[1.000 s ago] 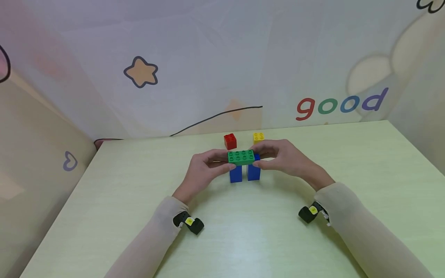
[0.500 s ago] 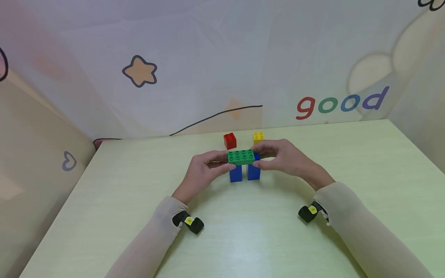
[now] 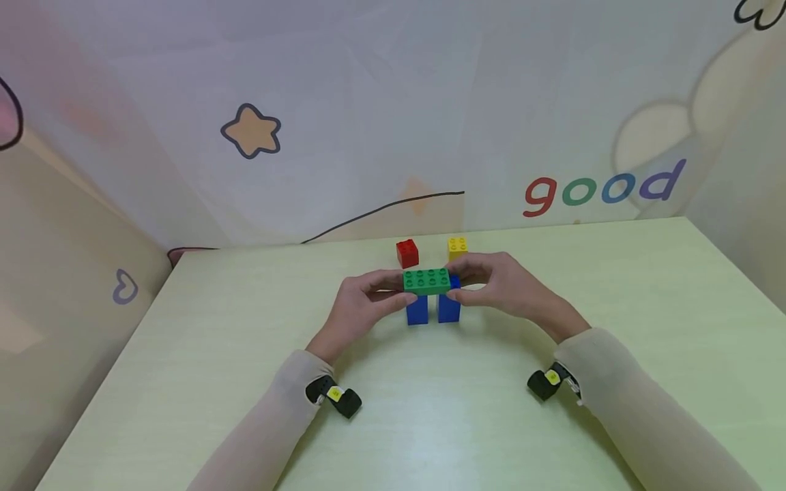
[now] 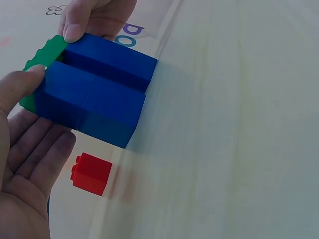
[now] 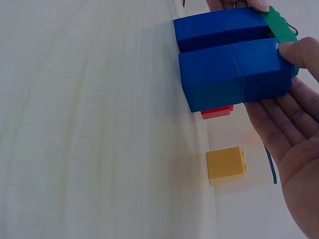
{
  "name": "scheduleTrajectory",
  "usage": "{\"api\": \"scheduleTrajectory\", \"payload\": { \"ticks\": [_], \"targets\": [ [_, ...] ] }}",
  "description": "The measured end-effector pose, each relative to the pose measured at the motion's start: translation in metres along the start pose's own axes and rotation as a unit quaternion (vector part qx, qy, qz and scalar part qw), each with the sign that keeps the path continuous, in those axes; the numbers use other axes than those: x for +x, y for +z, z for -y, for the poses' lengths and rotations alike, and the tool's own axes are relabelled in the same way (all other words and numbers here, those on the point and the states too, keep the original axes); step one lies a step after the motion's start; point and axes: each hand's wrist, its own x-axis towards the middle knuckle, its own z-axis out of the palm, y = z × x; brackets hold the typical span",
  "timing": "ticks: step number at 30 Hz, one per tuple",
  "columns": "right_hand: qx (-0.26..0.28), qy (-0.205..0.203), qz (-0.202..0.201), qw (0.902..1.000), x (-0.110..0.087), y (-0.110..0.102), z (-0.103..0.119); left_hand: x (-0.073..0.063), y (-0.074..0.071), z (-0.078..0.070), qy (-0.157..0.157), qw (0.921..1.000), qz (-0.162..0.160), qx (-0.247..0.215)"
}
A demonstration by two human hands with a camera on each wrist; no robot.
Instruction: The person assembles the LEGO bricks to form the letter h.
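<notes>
Two blue brick columns stand side by side on the table, the left column [image 3: 417, 311] and the right column [image 3: 449, 310], a narrow gap between them. A green brick [image 3: 426, 281] with studs bridges their tops, leaving a bit of blue bare at the right end. My left hand [image 3: 362, 305] pinches the left end where the green brick meets the blue, thumb in front and fingers behind. With thumb and fingers, my right hand [image 3: 500, 286] grips the upper blue brick [image 5: 261, 69] of the right column. Its fingers behind are partly hidden in the head view.
Behind the columns, a red brick [image 3: 407, 253] stands at the left and a yellow brick [image 3: 457, 247] at the right, partly hidden by my right hand. The pale table [image 3: 393, 416] meets a printed backdrop [image 3: 368, 123] at its far edge.
The whole head view has shifted slightly down. Both hands keep their grip, and the bricks hold the same arrangement.
</notes>
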Motion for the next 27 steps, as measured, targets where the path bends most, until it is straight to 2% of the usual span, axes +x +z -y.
{"api": "scheduleTrajectory", "payload": {
  "ticks": [4,9,17,21,27],
  "targets": [
    [-0.005,0.001,0.001,1.0000,-0.001,-0.001,0.000,0.000,-0.003,0.000,-0.012,0.9997,-0.002,-0.022],
    [-0.016,0.008,-0.001,0.9998,-0.002,-0.002,0.002,0.004,-0.010,0.001,-0.021,0.9989,-0.033,-0.024],
    [-0.013,0.011,-0.001,0.9998,-0.003,-0.002,0.002,0.023,-0.017,0.002,0.003,0.9956,-0.093,-0.010],
    [-0.009,0.010,0.000,0.9999,-0.003,-0.002,0.001,0.033,-0.019,0.006,0.008,0.9949,-0.096,-0.029],
    [-0.010,0.009,0.001,0.9999,-0.003,-0.002,0.001,0.051,-0.018,0.019,-0.003,0.9955,-0.087,-0.036]
  ]
}}
